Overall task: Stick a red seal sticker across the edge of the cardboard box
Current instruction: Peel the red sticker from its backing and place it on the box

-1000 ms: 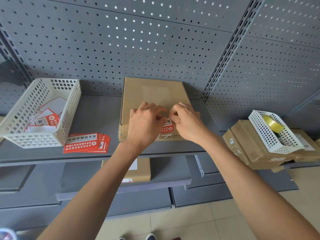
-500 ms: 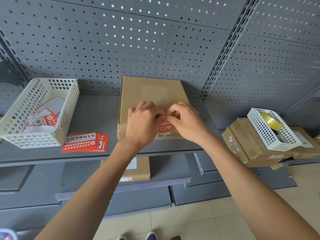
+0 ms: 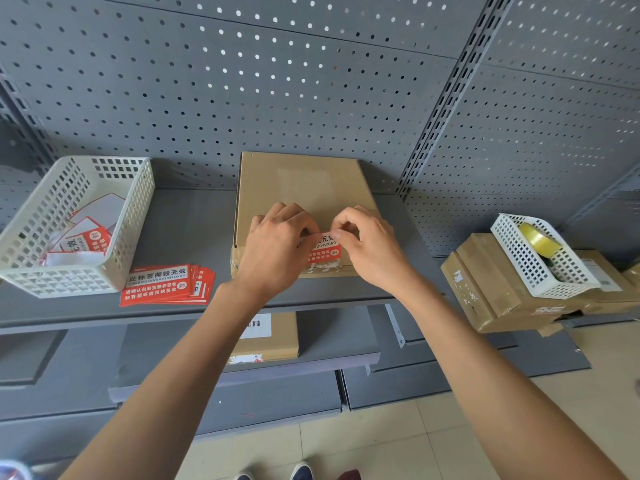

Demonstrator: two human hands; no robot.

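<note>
Already, your left hand (image 3: 277, 247) and right hand (image 3: 367, 244) pinched the red seal sticker (image 3: 323, 252) over the cardboard box (image 3: 304, 181) edge; uneven pressing could have wrinkled it.

At frame centre, a plain tan flat cardboard box (image 3: 304, 188) bears a red rectangular seal sticker with white print (image 3: 323, 252). Behind it, a grey metal pegboard panel (image 3: 242, 91) is dotted with holes; at left stands a white latticed plastic basket (image 3: 74, 277).

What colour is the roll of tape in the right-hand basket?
Yellow tape roll, seen in the head view.
</note>
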